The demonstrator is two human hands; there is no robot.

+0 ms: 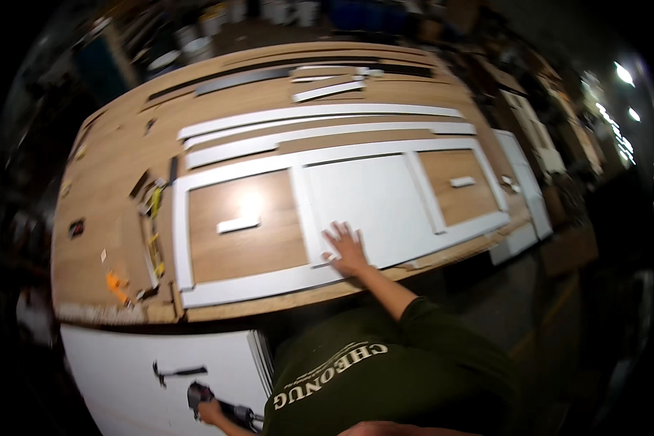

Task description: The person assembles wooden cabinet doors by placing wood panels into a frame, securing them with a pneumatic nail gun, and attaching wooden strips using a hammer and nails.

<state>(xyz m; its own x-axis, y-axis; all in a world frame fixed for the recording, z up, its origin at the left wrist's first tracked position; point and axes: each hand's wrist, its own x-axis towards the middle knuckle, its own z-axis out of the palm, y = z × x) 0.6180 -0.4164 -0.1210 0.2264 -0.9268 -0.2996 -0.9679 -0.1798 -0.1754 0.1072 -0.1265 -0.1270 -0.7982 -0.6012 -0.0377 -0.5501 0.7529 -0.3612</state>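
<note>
Right hand (346, 251) spreads flat on the white frame (254, 286), gripping nothing, workbench edge (269, 303) behind its fingers. Left hand (211, 413) closes its fingers round a power tool (198, 394), partly hidden; white board (116, 378) lies open leftward.

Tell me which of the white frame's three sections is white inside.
The middle section, the one nearest the right hand; the left section and right section are brown inside.
</note>
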